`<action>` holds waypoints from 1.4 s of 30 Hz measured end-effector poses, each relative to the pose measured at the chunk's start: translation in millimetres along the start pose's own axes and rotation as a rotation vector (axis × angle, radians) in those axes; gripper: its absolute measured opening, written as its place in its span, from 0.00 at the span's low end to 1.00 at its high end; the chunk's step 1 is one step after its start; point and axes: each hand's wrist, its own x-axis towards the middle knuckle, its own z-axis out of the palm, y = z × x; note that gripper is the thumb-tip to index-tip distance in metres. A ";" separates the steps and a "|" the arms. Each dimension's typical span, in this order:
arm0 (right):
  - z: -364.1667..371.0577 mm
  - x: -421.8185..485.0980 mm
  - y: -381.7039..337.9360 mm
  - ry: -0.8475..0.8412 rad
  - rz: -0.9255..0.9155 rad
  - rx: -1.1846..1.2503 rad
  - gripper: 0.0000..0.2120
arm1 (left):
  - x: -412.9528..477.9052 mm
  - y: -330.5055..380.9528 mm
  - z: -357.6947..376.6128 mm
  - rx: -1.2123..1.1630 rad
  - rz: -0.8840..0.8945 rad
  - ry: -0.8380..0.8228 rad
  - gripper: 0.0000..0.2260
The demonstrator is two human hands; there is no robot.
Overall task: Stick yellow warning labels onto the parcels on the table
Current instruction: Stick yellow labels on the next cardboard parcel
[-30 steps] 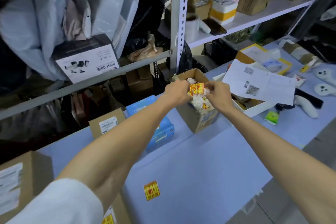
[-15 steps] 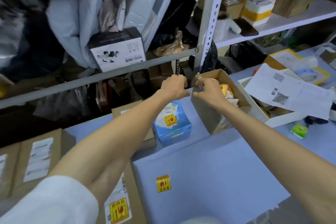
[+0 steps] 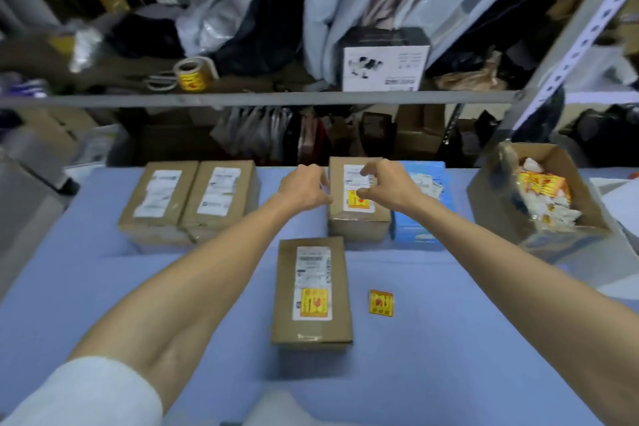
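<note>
Your left hand (image 3: 304, 185) hovers at the left edge of the far brown cardboard parcel (image 3: 358, 225); its fingers curl under and out of sight, so you cannot tell whether it grips anything. Your right hand (image 3: 389, 185) arches over the same parcel in a narrow C, holding nothing, forefinger above and thumb tip at the upper edge of the glossy square yellow warning label (image 3: 358, 201); that label lies flat on the parcel's white paper shipping slip.

Nearer you stands a second oblong cardboard parcel (image 3: 311, 328), taped at its front edge; its own yellow sticker (image 3: 314, 303) sits on the lower end of its slip. Just to its right a loose yellow square label (image 3: 381, 303) lies on the matte blue table cover (image 3: 138, 287).

At the left, two plain brown cartons (image 3: 157, 204) stand touching side by side; a blue box (image 3: 420, 218) sits just beside the far parcel; at the right, an open cardboard box (image 3: 501, 204) holds crumpled white backing paper and a heap of yellow labels (image 3: 543, 183).
</note>
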 end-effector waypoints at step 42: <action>167.6 -136.9 -38.0 -0.136 0.334 0.673 0.36 | -153.0 -125.3 107.4 -0.850 -0.353 -0.005 0.38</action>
